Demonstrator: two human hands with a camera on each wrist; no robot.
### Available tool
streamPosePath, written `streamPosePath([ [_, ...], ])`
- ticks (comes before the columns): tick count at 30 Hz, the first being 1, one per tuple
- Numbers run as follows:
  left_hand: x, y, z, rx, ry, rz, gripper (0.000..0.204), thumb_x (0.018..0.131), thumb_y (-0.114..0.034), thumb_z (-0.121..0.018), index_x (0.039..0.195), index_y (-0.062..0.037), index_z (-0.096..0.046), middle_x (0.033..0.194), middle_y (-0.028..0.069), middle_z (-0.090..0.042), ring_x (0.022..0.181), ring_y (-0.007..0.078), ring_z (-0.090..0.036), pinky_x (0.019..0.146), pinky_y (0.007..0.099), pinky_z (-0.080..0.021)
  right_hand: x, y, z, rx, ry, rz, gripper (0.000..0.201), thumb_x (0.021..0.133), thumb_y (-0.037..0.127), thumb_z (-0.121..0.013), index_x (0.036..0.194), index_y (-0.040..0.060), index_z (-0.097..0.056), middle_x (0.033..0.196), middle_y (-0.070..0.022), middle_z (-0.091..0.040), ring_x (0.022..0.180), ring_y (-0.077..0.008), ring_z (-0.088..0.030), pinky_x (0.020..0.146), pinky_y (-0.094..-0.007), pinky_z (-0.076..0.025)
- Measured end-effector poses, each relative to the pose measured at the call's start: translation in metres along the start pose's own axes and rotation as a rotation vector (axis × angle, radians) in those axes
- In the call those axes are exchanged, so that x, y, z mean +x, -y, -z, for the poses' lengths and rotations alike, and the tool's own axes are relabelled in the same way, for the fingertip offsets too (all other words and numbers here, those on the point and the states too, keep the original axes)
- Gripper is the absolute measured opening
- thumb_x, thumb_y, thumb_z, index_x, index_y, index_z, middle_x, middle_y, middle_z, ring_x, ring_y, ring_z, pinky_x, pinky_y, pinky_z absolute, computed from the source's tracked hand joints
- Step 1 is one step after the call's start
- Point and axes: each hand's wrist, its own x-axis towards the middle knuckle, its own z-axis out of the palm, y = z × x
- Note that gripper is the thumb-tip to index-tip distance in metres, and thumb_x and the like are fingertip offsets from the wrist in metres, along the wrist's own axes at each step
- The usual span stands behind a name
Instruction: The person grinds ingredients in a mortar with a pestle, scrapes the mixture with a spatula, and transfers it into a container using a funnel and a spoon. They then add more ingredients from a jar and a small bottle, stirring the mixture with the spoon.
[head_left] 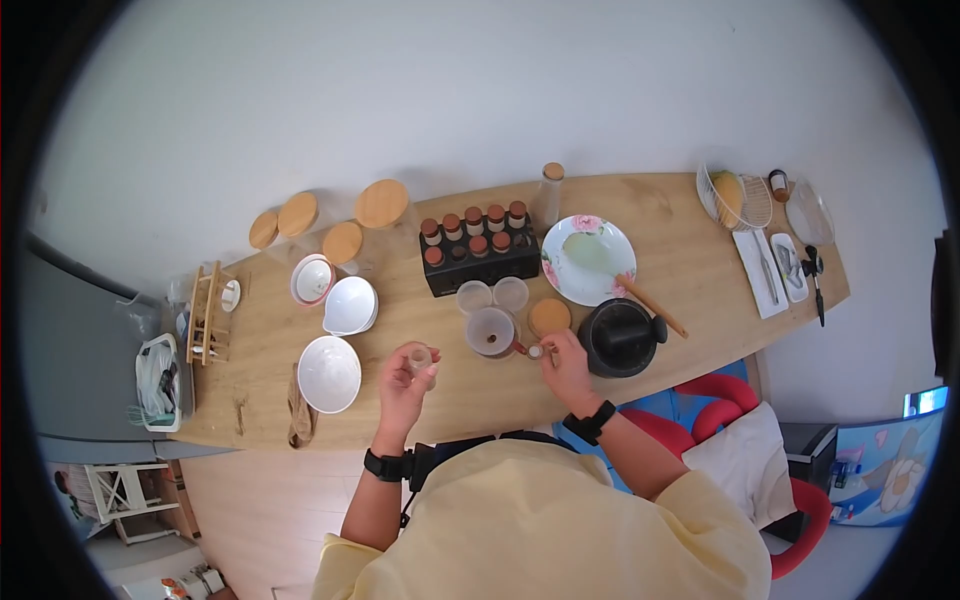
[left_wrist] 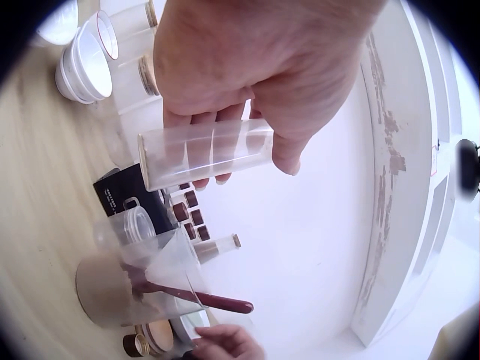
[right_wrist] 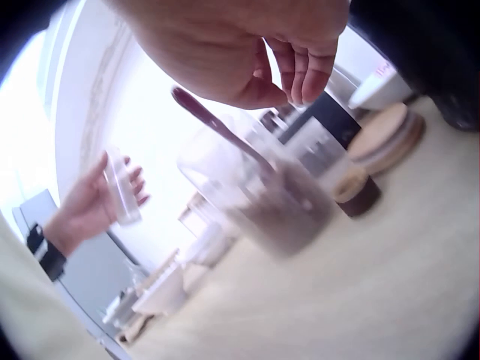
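Note:
My left hand holds a small clear bottle, its fingers along one side and the thumb near one end. The bottle looks see-through, with no cap on it. Close by stands a clear canister with brown powder inside. A reddish-brown spoon leans in it, handle sticking out over the rim. Beside that handle is my right hand, fingers loosely bent, with nothing visible between them. A brown bottle cap lies on the table below the right hand, next to a round wooden lid.
Behind the canister stand two clear cups and a black rack of brown-capped bottles. A black mortar is right of my right hand, below a floral plate. White bowls and wooden-lidded jars fill the left side.

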Motion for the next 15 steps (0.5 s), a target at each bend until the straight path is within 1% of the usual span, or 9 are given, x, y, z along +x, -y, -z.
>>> streamPosePath([
  [1,0.000,0.000,0.000,-0.004,-0.003,-0.001,0.029,0.082,-0.001,-0.061,0.109,-0.0030,-0.052,0.101,0.0089,-0.060,0.095,0.0180,-0.058,0.086,0.0310,-0.045,0.005,0.012,0.008,0.067,0.001,-0.078,0.022,0.069,0.004,-0.067,0.088,0.0032,-0.056,0.090,-0.0139,-0.058,0.091,-0.0291,-0.056,0.074,-0.0366,-0.047],
  [3,-0.001,0.001,0.001,-0.005,-0.014,0.028,0.028,0.081,-0.001,-0.063,0.106,-0.0033,-0.053,0.100,0.0071,-0.060,0.095,0.0162,-0.058,0.086,0.0294,-0.045,0.024,0.052,0.022,0.094,-0.021,-0.054,0.025,0.070,0.006,-0.069,0.091,0.0032,-0.055,0.088,-0.0126,-0.058,0.088,-0.0289,-0.056,0.074,-0.0376,-0.046],
  [5,-0.001,0.007,0.001,0.008,-0.008,0.022,0.027,0.080,0.000,-0.063,0.105,-0.0034,-0.054,0.100,0.0063,-0.061,0.095,0.0154,-0.058,0.085,0.0288,-0.045,0.042,0.077,0.021,0.121,-0.048,-0.026,0.029,0.070,0.009,-0.071,0.093,0.0033,-0.055,0.085,-0.0112,-0.057,0.085,-0.0288,-0.056,0.075,-0.0385,-0.045],
  [7,-0.001,0.008,0.001,0.026,-0.002,0.014,0.026,0.080,0.000,-0.064,0.104,-0.0034,-0.054,0.099,0.0055,-0.061,0.095,0.0147,-0.057,0.085,0.0282,-0.044,0.054,0.093,0.012,-0.194,0.047,0.222,0.048,0.065,0.025,-0.077,0.100,0.0047,-0.052,0.089,-0.0125,-0.059,0.086,-0.0298,-0.056,0.077,-0.0396,-0.043],
  [8,-0.001,0.008,0.001,0.038,-0.002,0.026,0.026,0.080,0.000,-0.064,0.104,-0.0034,-0.055,0.099,0.0051,-0.061,0.095,0.0141,-0.057,0.085,0.0277,-0.044,0.055,0.098,0.006,-0.196,0.044,0.226,0.048,0.065,0.025,-0.077,0.100,0.0047,-0.052,0.089,-0.0125,-0.059,0.086,-0.0298,-0.056,0.077,-0.0396,-0.043],
  [10,0.000,0.007,0.002,0.051,-0.006,0.031,0.025,0.080,0.001,-0.064,0.103,-0.0034,-0.055,0.099,0.0047,-0.061,0.094,0.0134,-0.057,0.085,0.0273,-0.044,0.057,0.106,-0.006,-0.467,0.224,0.186,0.065,0.058,0.039,-0.079,0.106,0.0053,-0.049,0.091,-0.0149,-0.060,0.090,-0.0305,-0.055,0.077,-0.0402,-0.041],
  [11,-0.001,0.008,0.003,0.054,-0.006,0.025,0.026,0.080,0.001,-0.064,0.104,-0.0032,-0.055,0.098,0.0047,-0.061,0.094,0.0132,-0.057,0.085,0.0272,-0.044,0.057,0.109,-0.010,-0.465,0.226,0.193,0.065,0.058,0.039,-0.079,0.106,0.0053,-0.049,0.091,-0.0149,-0.060,0.090,-0.0305,-0.055,0.077,-0.0402,-0.041],
  [13,-0.003,0.009,0.007,0.056,-0.014,0.019,0.026,0.080,0.001,-0.064,0.104,-0.0031,-0.055,0.098,0.0046,-0.061,0.094,0.0129,-0.057,0.085,0.0270,-0.044,0.057,0.113,-0.015,-0.607,0.280,0.175,0.068,0.057,0.044,-0.077,0.104,0.0045,-0.048,0.089,-0.0148,-0.059,0.091,-0.0286,-0.055,0.076,-0.0397,-0.039],
  [15,-0.005,0.011,0.010,0.054,-0.010,0.019,0.027,0.080,0.002,-0.064,0.105,-0.0028,-0.055,0.099,0.0047,-0.061,0.094,0.0127,-0.057,0.085,0.0268,-0.044,0.057,0.115,-0.018,-0.619,0.290,0.167,0.066,0.058,0.043,-0.077,0.104,0.0048,-0.048,0.089,-0.0146,-0.059,0.089,-0.0288,-0.056,0.076,-0.0398,-0.039],
])
